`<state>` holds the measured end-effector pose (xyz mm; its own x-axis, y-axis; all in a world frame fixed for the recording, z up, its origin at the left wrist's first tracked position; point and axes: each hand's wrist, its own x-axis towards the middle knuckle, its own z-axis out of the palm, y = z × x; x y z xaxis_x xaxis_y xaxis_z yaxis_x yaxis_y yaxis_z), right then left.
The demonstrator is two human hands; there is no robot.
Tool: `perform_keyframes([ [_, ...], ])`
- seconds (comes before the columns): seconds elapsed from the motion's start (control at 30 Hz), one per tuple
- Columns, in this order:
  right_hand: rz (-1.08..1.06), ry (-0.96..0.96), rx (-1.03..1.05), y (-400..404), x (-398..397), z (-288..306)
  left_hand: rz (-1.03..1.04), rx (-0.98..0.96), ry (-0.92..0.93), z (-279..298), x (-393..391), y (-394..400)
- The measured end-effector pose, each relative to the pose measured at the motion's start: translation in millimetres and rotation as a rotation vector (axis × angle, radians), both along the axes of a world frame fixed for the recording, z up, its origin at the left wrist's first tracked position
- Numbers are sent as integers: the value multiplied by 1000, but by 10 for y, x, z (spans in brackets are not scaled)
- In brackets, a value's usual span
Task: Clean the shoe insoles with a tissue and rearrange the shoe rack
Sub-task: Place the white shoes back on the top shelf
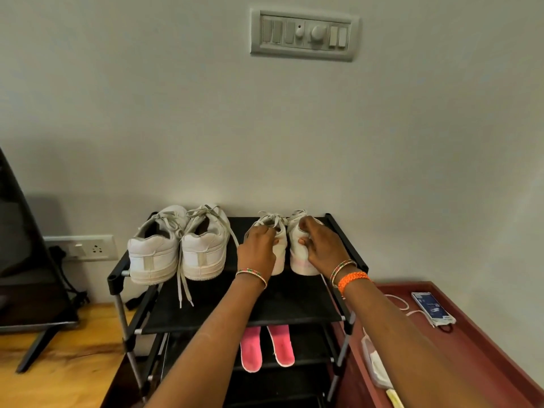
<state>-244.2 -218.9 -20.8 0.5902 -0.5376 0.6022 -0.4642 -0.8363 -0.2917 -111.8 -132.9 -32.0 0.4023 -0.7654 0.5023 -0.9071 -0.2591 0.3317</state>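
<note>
Now we are gripping the small shoes, left hand and right hand each curled round one heel; the big pair's loose laces, lower left, are risking a snag.

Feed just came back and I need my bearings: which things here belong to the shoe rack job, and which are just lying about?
Job:
- smaller white shoes, one gripped by each hand: left hand, right hand
- larger white sneakers
- pink insoles on the lower shelf
- black shoe rack

Lying about:
- phone
- wall switchboard
- wall socket
</note>
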Motion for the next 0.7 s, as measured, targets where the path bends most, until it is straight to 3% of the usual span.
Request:
perform_keyframes([
  [0.1,-112,65,-12,-40,-12,-103,-4,-5,-50,-9,-11,12],
  [0.3,-113,-51,107,21,82,-251,-185,41,-36,-97,159,59],
  [0.5,-129,-141,2,167,-5,-470,-93,-24,-23,-62,-70,68],
  [0.7,-80,-43,75,16,20,-251,-74,-85,-61,-91,-79,8],
])
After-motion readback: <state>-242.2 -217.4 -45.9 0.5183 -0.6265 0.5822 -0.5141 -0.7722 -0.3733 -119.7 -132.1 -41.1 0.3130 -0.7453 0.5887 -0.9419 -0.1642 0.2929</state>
